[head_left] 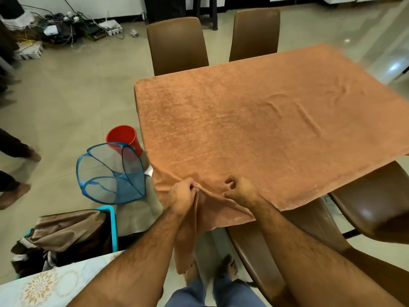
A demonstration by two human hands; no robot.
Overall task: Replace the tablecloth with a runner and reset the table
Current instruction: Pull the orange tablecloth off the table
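Note:
An orange-brown tablecloth [254, 120] covers the whole dining table, and its near corner hangs off the edge toward me. My left hand [182, 194] grips a bunched fold of the cloth at the near edge. My right hand [240, 189] rests on the cloth just to the right of it, with curled fingers that pinch the fabric. No runner can be picked out for certain.
Brown chairs stand at the far side [177, 45] and at the near right [374, 204]. On the floor to the left sit a blue mesh hamper [106, 173], a red bucket [124, 136] and a teal bin of brown fabric [73, 231]. A floral cloth [44, 286] lies at the bottom left. A person's feet [20, 173] are at the far left.

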